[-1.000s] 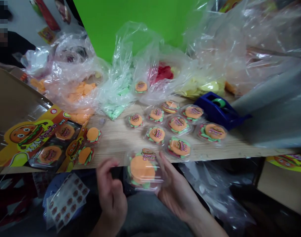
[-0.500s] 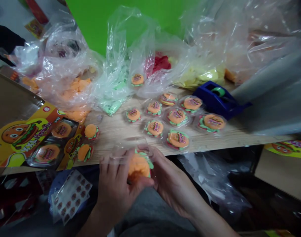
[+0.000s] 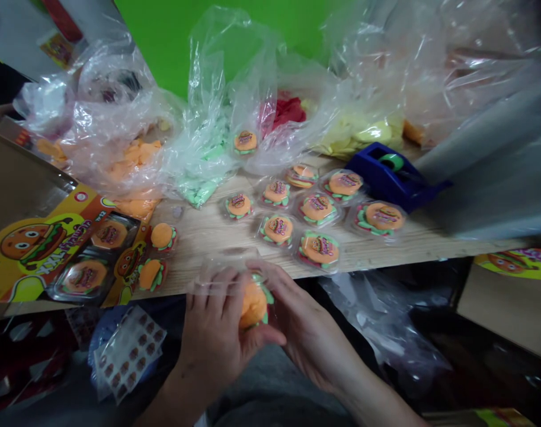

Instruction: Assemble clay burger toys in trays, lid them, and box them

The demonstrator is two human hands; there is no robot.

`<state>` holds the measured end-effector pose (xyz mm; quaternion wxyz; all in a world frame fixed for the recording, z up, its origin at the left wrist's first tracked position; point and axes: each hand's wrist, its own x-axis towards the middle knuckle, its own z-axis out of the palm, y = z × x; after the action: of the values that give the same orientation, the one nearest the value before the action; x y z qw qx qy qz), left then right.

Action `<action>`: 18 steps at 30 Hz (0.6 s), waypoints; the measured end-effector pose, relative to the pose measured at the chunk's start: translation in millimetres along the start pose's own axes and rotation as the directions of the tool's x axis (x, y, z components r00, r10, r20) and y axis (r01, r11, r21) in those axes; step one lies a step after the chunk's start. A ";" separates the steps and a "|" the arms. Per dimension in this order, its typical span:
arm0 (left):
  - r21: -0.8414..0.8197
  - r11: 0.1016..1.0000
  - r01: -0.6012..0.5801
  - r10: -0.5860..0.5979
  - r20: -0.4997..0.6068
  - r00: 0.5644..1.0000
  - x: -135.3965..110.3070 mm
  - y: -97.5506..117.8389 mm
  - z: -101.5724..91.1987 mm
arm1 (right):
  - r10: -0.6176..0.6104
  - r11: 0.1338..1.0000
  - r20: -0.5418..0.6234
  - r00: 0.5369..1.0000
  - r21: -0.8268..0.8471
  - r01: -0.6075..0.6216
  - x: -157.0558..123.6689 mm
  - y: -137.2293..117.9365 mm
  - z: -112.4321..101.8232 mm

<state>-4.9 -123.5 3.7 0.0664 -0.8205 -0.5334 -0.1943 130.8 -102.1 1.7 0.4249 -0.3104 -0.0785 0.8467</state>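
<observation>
The person's left hand (image 3: 217,338) and right hand (image 3: 317,338) are pressing in toward each other at about 6 o'clock, closing around a burger-shaped gummy (image 3: 254,304) with an orange bun and a green edge. The left fingers (image 3: 210,293) are curling over a clear plastic blister (image 3: 221,274), while the right fingers (image 3: 279,284) are wrapping the gummy's other side. They are hiding much of it, so I cannot tell whether it is seated in the blister. All this is happening just off the near edge of the wooden table (image 3: 199,252).

Around 12 o'clock, packed gummy burgers (image 3: 317,207) are lying in a loose cluster, their pink lettering too small to read. At 10 o'clock, a yellow printed card (image 3: 34,249) is showing a cartoon burger and an upside-down "XXL"; the rest is too warped to make out. A blue tape dispenser (image 3: 390,176) is sitting at 1 o'clock. Behind, hazy plastic bags (image 3: 114,118) are blurring loose orange, green, red and yellow pieces.
</observation>
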 end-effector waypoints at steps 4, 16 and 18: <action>-0.045 0.999 0.021 -0.021 0.006 1.000 0.3 0.1 0.7 | -0.004 1.000 0.011 1.000 0.014 0.004 0.4 -0.9 -2.4; -0.674 0.714 0.192 -0.465 -0.251 0.849 -7.8 -11.8 -9.7 | 0.085 0.994 0.093 0.992 0.063 -0.091 2.5 -13.2 -3.8; -0.791 0.555 0.257 -0.514 -0.083 0.854 -3.3 -14.5 -13.3 | 0.090 0.993 0.105 0.990 0.072 -0.098 1.6 -12.8 -3.8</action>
<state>-22.5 -124.4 13.1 -0.2445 -0.5916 -0.5543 -0.5320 141.0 -93.4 3.0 0.3917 -0.2538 -0.0529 0.8828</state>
